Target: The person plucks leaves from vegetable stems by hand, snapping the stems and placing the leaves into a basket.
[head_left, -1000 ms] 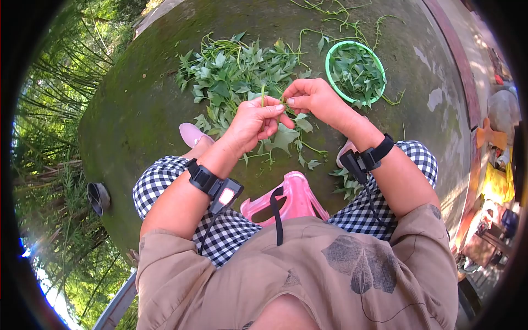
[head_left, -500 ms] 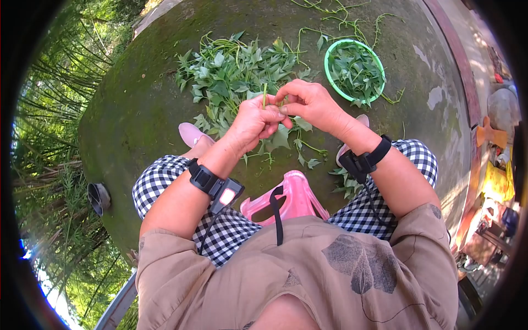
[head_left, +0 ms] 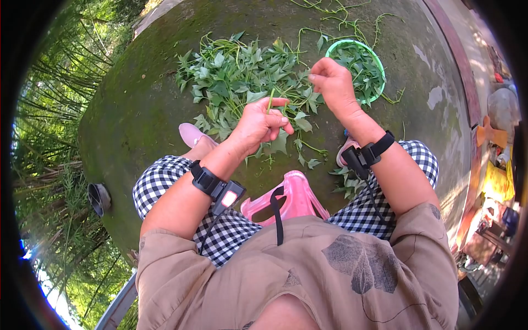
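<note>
My left hand is closed around a green leafy stem, the thumb pressing it against the fingers while the index finger stretches out. A leaf hangs below that hand. Up and to the right, my right hand is held in a pinch; whatever its fingertips grip is too small to make out. Beyond both hands, a pile of leafy green vines lies on the ground. A round basket with a light green rim holds picked leaves, partly hidden behind my right hand.
Stripped stems trail over the mossy ground beyond the basket. Between my knees stands a pink plastic stool. A few leaves lie by my right foot. Household items, including a yellow bag, line the right edge; a dark pot sits at left.
My right hand has come away from the left, moving up and right toward the basket. My left hand keeps the stem and has shifted only slightly.
</note>
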A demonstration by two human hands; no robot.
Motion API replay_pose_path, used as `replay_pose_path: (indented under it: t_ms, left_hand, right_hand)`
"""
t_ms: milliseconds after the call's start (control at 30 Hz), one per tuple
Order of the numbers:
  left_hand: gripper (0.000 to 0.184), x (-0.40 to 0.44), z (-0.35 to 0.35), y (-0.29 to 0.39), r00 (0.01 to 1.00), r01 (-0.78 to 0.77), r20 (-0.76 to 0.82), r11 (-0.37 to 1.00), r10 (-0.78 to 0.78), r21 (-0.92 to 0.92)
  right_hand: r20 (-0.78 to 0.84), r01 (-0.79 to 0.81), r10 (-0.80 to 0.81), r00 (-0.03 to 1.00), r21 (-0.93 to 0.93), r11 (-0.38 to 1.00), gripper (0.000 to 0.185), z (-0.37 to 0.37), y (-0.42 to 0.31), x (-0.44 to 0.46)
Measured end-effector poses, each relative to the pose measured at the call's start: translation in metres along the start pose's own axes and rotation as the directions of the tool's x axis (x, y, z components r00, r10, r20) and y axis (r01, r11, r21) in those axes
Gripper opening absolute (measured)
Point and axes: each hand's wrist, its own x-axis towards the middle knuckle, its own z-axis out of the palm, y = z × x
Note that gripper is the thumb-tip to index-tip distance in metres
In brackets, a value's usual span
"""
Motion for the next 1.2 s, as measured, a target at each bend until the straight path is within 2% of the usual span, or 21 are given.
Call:
replay_pose_path:
  t_ms: [67, 167, 267, 300, 400, 533, 600, 733, 833, 933, 1000, 1033, 1133, 1200]
  left_hand:
    - [0.027, 0.0, -0.001, 0.001, 1.0, 0.02, -0.004, 0.999, -0.02, 0.026]
    - [0.019, 0.001, -0.002, 0.002, 0.999, 0.042, -0.011, 0.999, -0.042, 0.024]
    - [0.012, 0.001, -0.002, 0.002, 0.999, 0.049, -0.02, 0.999, -0.049, 0.02]
    - [0.011, 0.002, -0.001, 0.002, 0.999, 0.049, -0.023, 0.999, -0.048, 0.022]
    - [0.011, 0.001, 0.001, 0.003, 0.999, 0.043, -0.018, 0.998, -0.042, 0.046]
    - [0.011, 0.001, 0.002, 0.002, 0.999, 0.046, -0.004, 0.998, -0.046, 0.049]
    - [0.014, 0.001, 0.002, 0.0, 0.999, 0.032, -0.015, 0.999, -0.032, 0.03]
    - [0.014, 0.007, -0.002, -0.005, 0.997, -0.018, -0.082, 0.989, 0.007, -0.144]
    - [0.013, 0.01, -0.007, -0.004, 0.988, -0.052, -0.155, 0.98, 0.022, -0.192]
    - [0.015, 0.013, -0.018, 0.002, 0.97, -0.091, -0.24, 0.975, 0.041, -0.205]
    - [0.016, 0.014, -0.028, 0.011, 0.944, -0.127, -0.324, 0.974, 0.06, -0.189]
    - [0.018, 0.015, -0.033, 0.014, 0.937, -0.143, -0.342, 0.972, 0.073, -0.186]
    - [0.017, 0.013, -0.046, 0.026, 0.92, -0.214, -0.376, 0.947, 0.114, -0.237]
    - [0.016, 0.014, -0.051, 0.031, 0.905, -0.252, -0.399, 0.944, 0.15, -0.215]
  right_hand:
    - [-0.021, -0.05, 0.049, 0.999, -0.037, 0.998, 0.007, -0.008, 0.001, 0.004]
    - [0.155, -0.02, 0.027, 0.988, -0.044, 0.999, 0.014, -0.005, 0.007, -0.002]
    - [0.43, -0.075, 0.087, 0.899, -0.043, 0.996, 0.017, 0.0, -0.002, -0.015]
    - [0.478, -0.056, 0.055, 0.877, -0.012, 0.998, 0.02, 0.002, -0.003, -0.018]
    - [0.463, 0.018, 0.01, 0.886, -0.055, 0.998, 0.023, 0.008, -0.006, -0.023]
    - [0.441, 0.185, -0.083, 0.894, -0.194, 0.963, 0.018, 0.012, 0.001, -0.025]
    - [0.417, 0.306, -0.18, 0.891, -0.258, 0.916, 0.014, 0.014, 0.001, -0.028]
    - [0.453, 0.5, -0.333, 0.827, -0.321, 0.804, 0.009, 0.018, 0.0, -0.04]
    - [0.498, 0.539, -0.36, 0.789, -0.281, 0.794, 0.01, 0.019, -0.003, -0.046]
    - [0.567, 0.509, -0.264, 0.78, -0.331, 0.795, 0.008, 0.012, 0.001, -0.049]
    - [0.642, 0.462, -0.14, 0.754, -0.367, 0.808, 0.008, 0.005, 0.011, -0.051]
    - [0.674, 0.44, -0.078, 0.734, -0.386, 0.811, 0.008, 0.002, 0.018, -0.053]
    - [0.739, 0.332, 0.284, 0.611, -0.565, 0.755, 0.016, 0.002, 0.046, -0.068]
    - [0.716, 0.365, 0.327, 0.617, -0.628, 0.688, 0.017, 0.001, 0.074, -0.099]
